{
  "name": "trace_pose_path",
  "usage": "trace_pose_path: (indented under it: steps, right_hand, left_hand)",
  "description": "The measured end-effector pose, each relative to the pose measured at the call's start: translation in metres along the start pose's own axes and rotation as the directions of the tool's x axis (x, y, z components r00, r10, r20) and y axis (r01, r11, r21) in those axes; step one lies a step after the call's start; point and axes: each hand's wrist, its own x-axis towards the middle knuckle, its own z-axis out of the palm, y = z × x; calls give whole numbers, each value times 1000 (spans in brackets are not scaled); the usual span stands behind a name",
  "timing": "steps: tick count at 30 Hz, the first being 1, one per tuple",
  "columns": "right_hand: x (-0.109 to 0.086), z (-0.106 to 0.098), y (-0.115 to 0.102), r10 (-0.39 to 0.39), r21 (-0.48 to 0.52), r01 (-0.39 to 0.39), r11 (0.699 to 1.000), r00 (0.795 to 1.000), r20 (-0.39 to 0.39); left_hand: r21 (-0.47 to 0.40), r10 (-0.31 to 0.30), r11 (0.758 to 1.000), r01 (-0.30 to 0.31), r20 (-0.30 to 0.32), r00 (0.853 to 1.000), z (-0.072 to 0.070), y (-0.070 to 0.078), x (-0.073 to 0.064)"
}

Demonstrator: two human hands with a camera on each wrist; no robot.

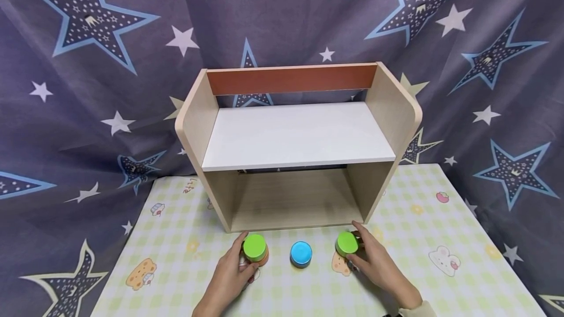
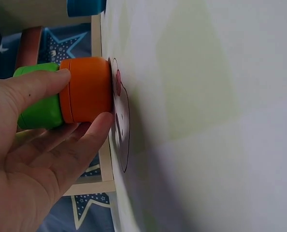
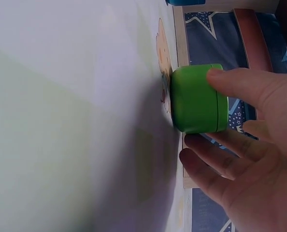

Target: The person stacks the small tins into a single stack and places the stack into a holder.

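Upright containers on a checked tablecloth (image 1: 176, 241), just in front of a wooden shelf unit (image 1: 299, 136), as I see them from the room. The left hand (image 1: 225, 277) grasps a stack, thumb and fingers bent about its sides: a green container (image 1: 254, 247) rests on an orange container (image 2: 89, 91), whose base meets the cloth; their shared long axis is vertical. The right hand (image 1: 378, 264) grasps a second green container (image 1: 346, 243) between thumb and fingers; squat, it stands lid upward. Between the hands, a blue container (image 1: 301, 253) stands with its top facing up.
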Motion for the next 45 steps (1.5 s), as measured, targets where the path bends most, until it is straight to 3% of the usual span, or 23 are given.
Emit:
trace_pose_path:
  steps: [12, 25, 45]
  right_hand:
    - [0, 0, -2, -24, 32, 24, 999, 1000, 2]
    - [2, -5, -7, -143, 47, 145, 988, 988, -57]
    - [5, -11, -21, -194, 19, 195, 981, 980, -46]
  left_hand:
    - [-17, -16, 1000, 15, -7, 1000, 0, -1, 1]
    - [-29, -40, 999, 40, 7, 999, 0, -2, 1]
    - [-44, -46, 998, 46, 9, 999, -1, -2, 2]
